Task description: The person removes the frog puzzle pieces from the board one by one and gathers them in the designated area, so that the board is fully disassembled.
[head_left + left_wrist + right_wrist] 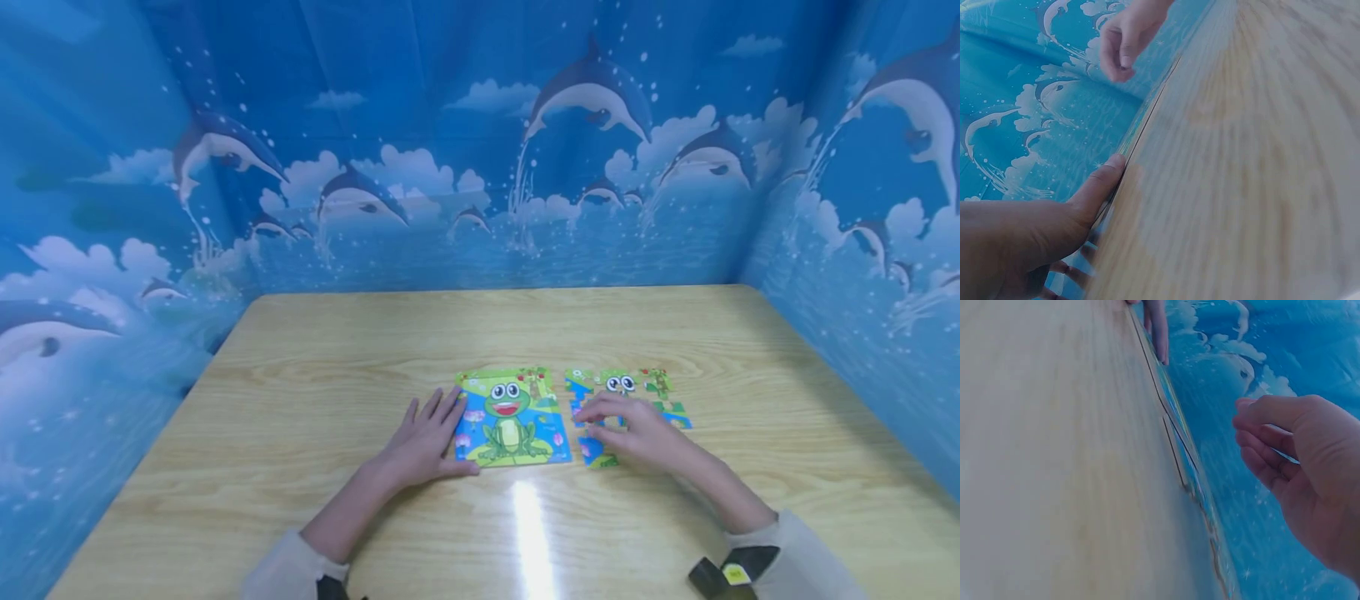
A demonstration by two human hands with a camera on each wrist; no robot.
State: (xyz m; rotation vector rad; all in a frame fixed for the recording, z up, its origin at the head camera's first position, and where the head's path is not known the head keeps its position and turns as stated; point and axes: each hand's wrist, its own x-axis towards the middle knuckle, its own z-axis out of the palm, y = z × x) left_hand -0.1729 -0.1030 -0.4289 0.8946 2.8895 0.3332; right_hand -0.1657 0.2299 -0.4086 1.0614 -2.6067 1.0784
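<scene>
A square frog picture board (512, 417) lies flat on the table. My left hand (426, 442) rests at its left side, fingers spread and straight, with the thumb along the near left corner. The left wrist view shows that thumb (1105, 178) against the board's thin edge. To the right lies a partly assembled frog puzzle (652, 387), with gaps between some pieces. Over it hovers my right hand (637, 429), hiding its middle. In the right wrist view, the right hand (1297, 450) is raised off the table, fingers loosely bent, thumb close to the fingertips, and no piece shows between them.
The wood-grain table (360, 350) reaches back to a blue dolphin-print curtain (450, 150) that stands on the left, back and right. A bright light reflection lies on the tabletop in front of the board. Black straps (735, 573) sit on the sleeves.
</scene>
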